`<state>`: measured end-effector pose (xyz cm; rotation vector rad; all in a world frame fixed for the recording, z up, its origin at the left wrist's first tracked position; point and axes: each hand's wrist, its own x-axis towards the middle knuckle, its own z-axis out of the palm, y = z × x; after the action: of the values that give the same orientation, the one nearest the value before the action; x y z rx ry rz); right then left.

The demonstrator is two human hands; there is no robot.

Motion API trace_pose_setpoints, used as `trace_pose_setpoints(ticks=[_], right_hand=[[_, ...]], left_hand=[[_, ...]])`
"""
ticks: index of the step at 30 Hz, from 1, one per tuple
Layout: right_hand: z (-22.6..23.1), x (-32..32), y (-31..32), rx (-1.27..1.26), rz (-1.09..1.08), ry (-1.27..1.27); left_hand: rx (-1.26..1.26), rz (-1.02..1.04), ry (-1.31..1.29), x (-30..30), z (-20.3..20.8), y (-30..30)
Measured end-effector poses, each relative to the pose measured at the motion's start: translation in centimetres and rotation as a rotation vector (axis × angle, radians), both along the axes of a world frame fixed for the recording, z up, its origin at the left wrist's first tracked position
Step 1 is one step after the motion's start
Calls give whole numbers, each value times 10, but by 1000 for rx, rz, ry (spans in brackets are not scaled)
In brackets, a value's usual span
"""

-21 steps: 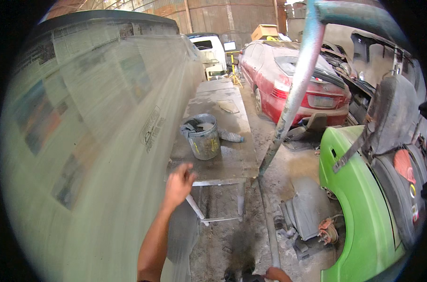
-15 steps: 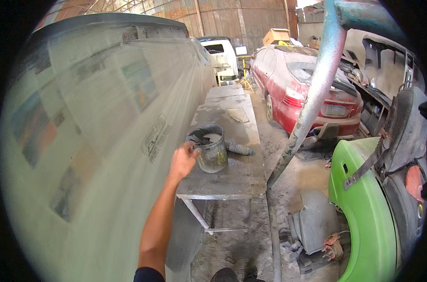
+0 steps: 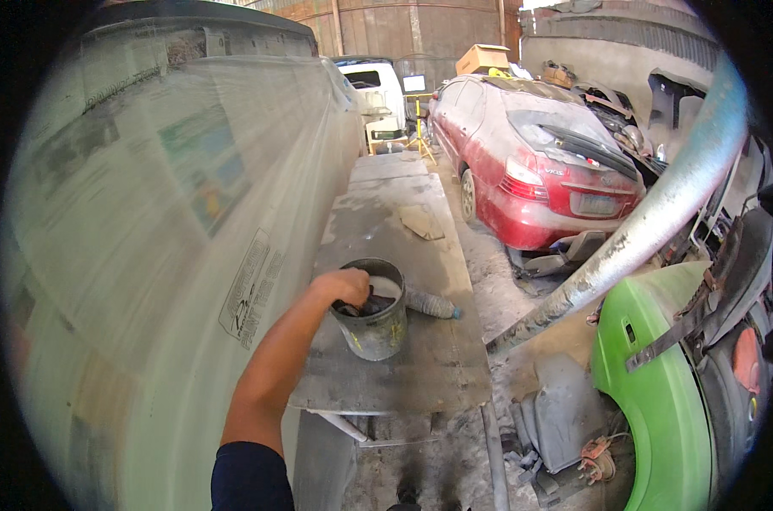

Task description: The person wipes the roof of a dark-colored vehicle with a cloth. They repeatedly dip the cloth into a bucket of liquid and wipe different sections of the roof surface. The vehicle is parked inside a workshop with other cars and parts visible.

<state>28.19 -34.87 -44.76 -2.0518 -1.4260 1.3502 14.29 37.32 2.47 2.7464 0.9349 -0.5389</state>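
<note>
My left hand reaches over the near-left rim of a dark, stained bucket, fingers curled down inside it. They close around a dark, limp, cloth-like piece; its exact kind is hard to make out, and the fingertips are partly hidden. Whitish liquid shows in the far part of the bucket. The bucket stands on a long, dusty grey table. Just right of it lies a ribbed clear plastic bottle with a blue cap. My right hand is out of view.
A large plastic-covered panel runs along the left. Farther along the table lies a flat beige piece. A slanting metal pole crosses the right side, by a green car fender. A dusty red car stands beyond.
My left hand has moved from outside the bucket's left rim to inside its mouth. The view has shifted, so the bucket appears lower and the pole farther right.
</note>
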Motion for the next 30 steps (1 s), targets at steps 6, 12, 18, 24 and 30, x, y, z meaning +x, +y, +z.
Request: trace_pose_setpoints(ticks=[6,12,18,24,30], right_hand=[[107,-12,130,13,77,-273],[354,17,298,209,214,-342],[523,13,468,797,65,-294],[545,-16,636,897,156,98],[570,-5,659,806,-45,583]], left_hand=[[-93,76,97,30,-101,22],[8,-21,56,33,-58,5],[-213,42,-921,-24,61,4],[-317,89,-1570,-44,85,-16],[-610,350,-1256,-32,22,-9]])
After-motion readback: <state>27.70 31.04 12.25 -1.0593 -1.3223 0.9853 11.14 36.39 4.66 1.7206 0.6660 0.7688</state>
